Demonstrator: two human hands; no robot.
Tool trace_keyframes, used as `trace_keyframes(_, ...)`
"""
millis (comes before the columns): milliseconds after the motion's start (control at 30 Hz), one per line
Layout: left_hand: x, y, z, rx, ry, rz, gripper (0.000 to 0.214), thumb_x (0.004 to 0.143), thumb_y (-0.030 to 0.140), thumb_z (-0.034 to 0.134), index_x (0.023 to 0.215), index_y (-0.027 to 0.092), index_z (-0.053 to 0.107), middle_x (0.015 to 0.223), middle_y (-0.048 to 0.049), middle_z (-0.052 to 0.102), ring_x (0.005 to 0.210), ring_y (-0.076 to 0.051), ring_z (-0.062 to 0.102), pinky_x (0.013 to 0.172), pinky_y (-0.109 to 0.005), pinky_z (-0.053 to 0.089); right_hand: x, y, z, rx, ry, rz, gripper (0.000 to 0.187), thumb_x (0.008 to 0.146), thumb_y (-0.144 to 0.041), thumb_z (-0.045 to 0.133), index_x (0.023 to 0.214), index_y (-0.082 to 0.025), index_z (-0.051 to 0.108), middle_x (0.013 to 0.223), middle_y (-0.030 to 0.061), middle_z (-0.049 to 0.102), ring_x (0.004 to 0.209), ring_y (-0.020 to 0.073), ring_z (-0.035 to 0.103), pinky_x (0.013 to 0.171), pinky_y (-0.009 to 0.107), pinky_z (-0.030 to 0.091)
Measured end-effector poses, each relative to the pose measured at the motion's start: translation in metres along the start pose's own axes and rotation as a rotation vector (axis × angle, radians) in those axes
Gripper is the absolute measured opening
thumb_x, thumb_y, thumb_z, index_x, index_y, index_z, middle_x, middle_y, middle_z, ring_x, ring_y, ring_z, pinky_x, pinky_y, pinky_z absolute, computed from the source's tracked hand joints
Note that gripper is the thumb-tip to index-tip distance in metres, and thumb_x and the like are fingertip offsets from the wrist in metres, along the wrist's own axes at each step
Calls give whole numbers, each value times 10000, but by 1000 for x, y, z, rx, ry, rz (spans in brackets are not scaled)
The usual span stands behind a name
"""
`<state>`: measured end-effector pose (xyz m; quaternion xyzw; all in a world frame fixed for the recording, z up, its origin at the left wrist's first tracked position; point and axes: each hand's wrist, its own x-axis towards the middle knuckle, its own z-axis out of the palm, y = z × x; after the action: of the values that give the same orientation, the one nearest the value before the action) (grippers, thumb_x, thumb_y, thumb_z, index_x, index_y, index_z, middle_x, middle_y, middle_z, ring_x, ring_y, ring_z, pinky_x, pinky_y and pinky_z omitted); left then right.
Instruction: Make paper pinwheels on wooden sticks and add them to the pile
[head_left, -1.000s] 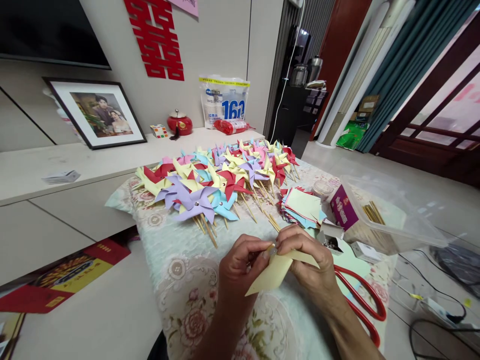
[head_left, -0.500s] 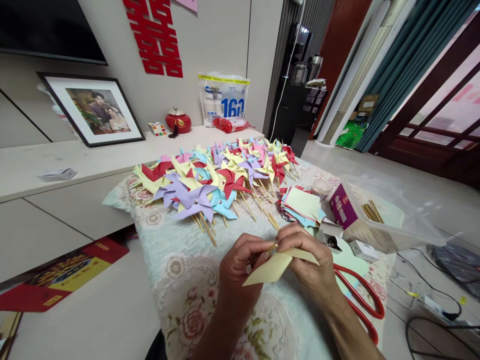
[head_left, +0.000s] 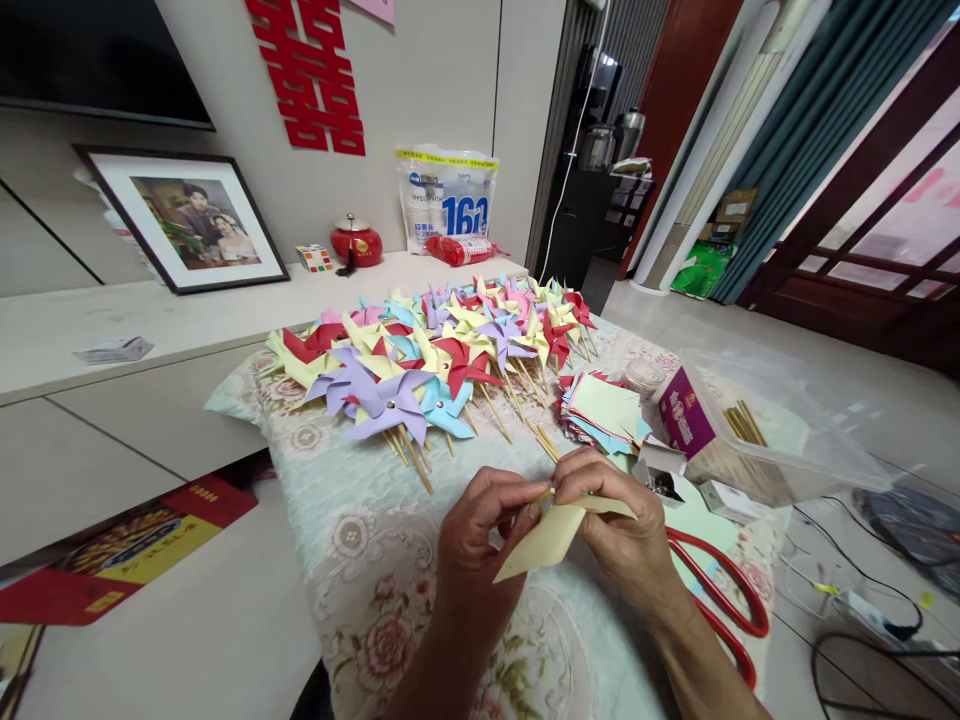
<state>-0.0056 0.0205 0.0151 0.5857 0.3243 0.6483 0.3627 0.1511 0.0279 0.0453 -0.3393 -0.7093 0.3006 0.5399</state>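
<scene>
A sheet of pale yellow paper (head_left: 546, 540), cut and partly curled, is held between my two hands above the table. My left hand (head_left: 480, 535) pinches at its upper edge, thumb against forefinger, where a small tan tip shows. From the other side my right hand (head_left: 619, 520) grips the paper with bent fingers. Just beyond my fingertips lie several thin wooden sticks (head_left: 544, 441). Finished paper pinwheels (head_left: 391, 404) in purple, red, blue and yellow cover the far part of the table. A stack of coloured paper squares (head_left: 602, 408) sits beyond my right hand.
Red-handled scissors (head_left: 739, 590) lie right of my right forearm. Behind them are a small open box of metal pins (head_left: 663, 482), a white box (head_left: 729, 502) and a clear plastic bin (head_left: 787, 460) holding sticks. A flowered tablecloth (head_left: 375, 600) covers the table.
The lower left corner of the yellow paper has swung slightly down and right. Both hands keep nearly the same place and grip.
</scene>
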Motion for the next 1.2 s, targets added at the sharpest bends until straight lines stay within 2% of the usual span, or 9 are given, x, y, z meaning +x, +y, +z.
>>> trace_keyframes(333, 1, 2, 1, 87, 2, 67, 257, 858, 46, 625, 981, 239, 742, 824, -5, 617, 710, -114, 626, 564, -191, 447, 0, 1, 0, 9, -3, 19, 118, 939, -313, 664, 862, -224, 676, 859, 23, 617, 813, 174, 585, 733, 294, 448)
trace_keyframes(567, 1, 6, -2, 186, -23, 109, 375, 770, -39, 624, 1005, 232, 734, 840, 8, 616, 642, -95, 569, 564, -201, 434, -1, 4, -1, 1, 14, 2, 84, 926, -280, 683, 864, -224, 675, 856, 21, 621, 814, 174, 589, 738, 298, 447)
trace_keyframes(767, 2, 12, -2, 231, -43, 117, 292, 822, 7, 614, 1007, 205, 721, 864, -13, 636, 722, -118, 627, 585, -203, 460, -3, 6, 1, -4, 48, -20, 39, 912, -215, 692, 913, -245, 668, 856, 17, 633, 842, 188, 593, 764, 319, 452)
trace_keyframes(900, 2, 16, -1, 270, -44, 132, 189, 882, 62, 598, 979, 177, 713, 861, -34, 640, 778, -134, 642, 662, -225, 501, -3, 7, 0, -23, 51, -49, 120, 921, -176, 668, 993, -270, 685, 877, 18, 641, 895, 198, 594, 831, 346, 453)
trace_keyframes(1033, 2, 18, -2, 306, -24, 187, 158, 868, 56, 611, 948, 159, 700, 840, -39, 635, 777, -139, 643, 672, -229, 508, -1, 7, -1, -39, 22, -91, 148, 911, -135, 670, 972, -267, 697, 871, 16, 642, 850, 188, 604, 803, 342, 464)
trace_keyframes(1200, 2, 18, -3, 332, -27, 211, 168, 875, 58, 599, 956, 150, 713, 835, -52, 639, 767, -142, 646, 655, -228, 508, -1, 7, -1, -40, 28, -79, 124, 909, -139, 668, 940, -256, 695, 854, 15, 637, 828, 187, 607, 789, 345, 465)
